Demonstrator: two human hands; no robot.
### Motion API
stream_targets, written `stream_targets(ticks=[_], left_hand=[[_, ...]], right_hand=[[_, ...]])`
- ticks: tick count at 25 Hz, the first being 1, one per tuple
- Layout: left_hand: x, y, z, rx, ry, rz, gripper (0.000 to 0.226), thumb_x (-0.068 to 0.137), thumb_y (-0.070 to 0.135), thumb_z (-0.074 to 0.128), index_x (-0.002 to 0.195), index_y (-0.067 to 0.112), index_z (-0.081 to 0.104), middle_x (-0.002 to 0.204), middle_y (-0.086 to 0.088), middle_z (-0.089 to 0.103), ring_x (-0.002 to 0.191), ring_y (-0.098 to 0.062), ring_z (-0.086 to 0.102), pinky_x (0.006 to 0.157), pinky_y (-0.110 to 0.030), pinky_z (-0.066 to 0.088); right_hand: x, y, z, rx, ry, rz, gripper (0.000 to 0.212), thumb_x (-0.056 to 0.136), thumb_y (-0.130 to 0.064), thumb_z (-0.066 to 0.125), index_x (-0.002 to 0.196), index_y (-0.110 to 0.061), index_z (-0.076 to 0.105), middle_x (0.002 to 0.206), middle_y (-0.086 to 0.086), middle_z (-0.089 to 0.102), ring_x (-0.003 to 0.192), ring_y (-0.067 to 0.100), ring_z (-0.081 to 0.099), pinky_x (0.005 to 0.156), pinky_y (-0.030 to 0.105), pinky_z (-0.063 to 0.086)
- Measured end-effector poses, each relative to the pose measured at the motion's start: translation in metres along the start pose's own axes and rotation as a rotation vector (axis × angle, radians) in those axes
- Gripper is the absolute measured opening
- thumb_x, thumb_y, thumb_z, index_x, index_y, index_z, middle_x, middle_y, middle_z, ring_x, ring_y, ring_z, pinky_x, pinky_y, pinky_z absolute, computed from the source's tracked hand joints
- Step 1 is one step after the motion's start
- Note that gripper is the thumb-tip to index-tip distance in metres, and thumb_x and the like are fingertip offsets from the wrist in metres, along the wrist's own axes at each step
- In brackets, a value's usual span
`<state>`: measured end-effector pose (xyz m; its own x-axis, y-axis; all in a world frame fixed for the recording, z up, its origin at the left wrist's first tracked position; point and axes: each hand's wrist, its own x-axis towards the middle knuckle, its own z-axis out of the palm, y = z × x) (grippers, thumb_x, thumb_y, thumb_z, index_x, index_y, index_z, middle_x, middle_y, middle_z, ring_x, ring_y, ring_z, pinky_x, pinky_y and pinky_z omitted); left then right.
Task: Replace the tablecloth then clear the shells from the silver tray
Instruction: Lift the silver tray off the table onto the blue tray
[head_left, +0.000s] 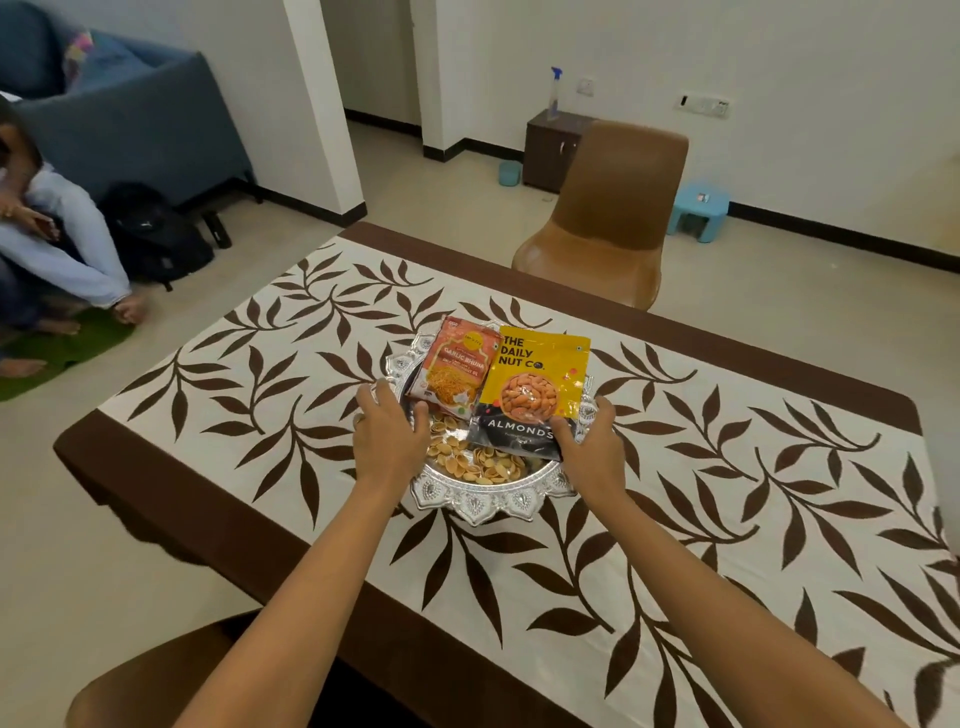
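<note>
- Tray (493, 501): one, silver, with a scalloped rim, resting on the leaf-patterned tablecloth (727, 493) near the table's middle.
- Packets: two in the tray, side by side. One orange snack packet (453, 366); one yellow almond packet (535, 387).
- Shells (475, 460): a loose pile in the tray's near half; count cannot be determined, and the packets cover part of the pile.
- Left hand (387, 434): fingers spread, resting on the tray's left rim.
- Right hand (592, 447): on the right rim, thumb pressed onto the almond packet's dark lower edge.
- Chairs: two brown; far chair (608, 218) whole, near one cut off by the frame.
</note>
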<state>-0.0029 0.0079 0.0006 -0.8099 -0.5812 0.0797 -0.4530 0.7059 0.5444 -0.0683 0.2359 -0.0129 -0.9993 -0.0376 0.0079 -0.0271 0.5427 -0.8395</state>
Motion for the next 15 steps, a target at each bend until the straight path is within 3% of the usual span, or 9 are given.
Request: stream_targets(ticks=[5,8,11,13,15], left_hand=[[-0.025,0.074,0.02,-0.061,-0.048,0.125,0.067,0.095,0.042,0.045,0.145,0.003,0.024,0.149,-0.019,0.021,0.122,-0.042,0.044,0.094,-0.046,0.046],[-0.047,0.14,0.046,-0.147,-0.11,0.255,0.065,0.097,0.038,0.042,0.146,0.001,0.022,0.148,-0.019,0.022,0.123,-0.039,0.044,0.095,-0.044,0.045],[-0.081,0.212,0.079,-0.193,-0.193,0.398,0.055,0.099,0.032,0.04,0.142,0.0,0.028,0.143,-0.019,0.028,0.114,-0.034,0.052,0.084,-0.036,0.046],[-0.114,0.262,0.104,-0.185,-0.255,0.508,0.046,0.099,0.029,0.041,0.136,0.002,0.037,0.137,-0.018,0.034,0.097,-0.031,0.059,0.068,-0.03,0.044],[-0.149,0.306,0.131,-0.191,-0.334,0.599,0.038,0.099,0.027,0.041,0.13,0.005,0.042,0.131,-0.015,0.037,0.085,-0.03,0.061,0.062,-0.03,0.043]], right_hand=[[-0.012,0.03,-0.077,0.028,0.132,0.031,0.061,0.093,-0.034,0.057,0.14,-0.011,0.028,0.105,0.002,0.062,0.082,0.014,0.056,0.06,0.02,0.04],[-0.023,0.065,-0.146,0.011,0.28,0.093,0.063,0.092,-0.036,0.058,0.141,-0.01,0.028,0.115,0.008,0.062,0.096,0.025,0.06,0.071,0.027,0.041],[-0.046,0.105,-0.223,0.003,0.428,0.148,0.066,0.091,-0.037,0.06,0.142,-0.009,0.029,0.121,0.012,0.062,0.106,0.03,0.06,0.076,0.03,0.044],[-0.069,0.135,-0.278,-0.008,0.548,0.201,0.06,0.091,-0.033,0.06,0.138,-0.007,0.033,0.119,0.013,0.062,0.102,0.03,0.06,0.072,0.029,0.04],[-0.096,0.167,-0.33,-0.001,0.652,0.252,0.054,0.092,-0.033,0.059,0.134,-0.007,0.037,0.115,0.012,0.061,0.105,0.03,0.057,0.074,0.029,0.037]])
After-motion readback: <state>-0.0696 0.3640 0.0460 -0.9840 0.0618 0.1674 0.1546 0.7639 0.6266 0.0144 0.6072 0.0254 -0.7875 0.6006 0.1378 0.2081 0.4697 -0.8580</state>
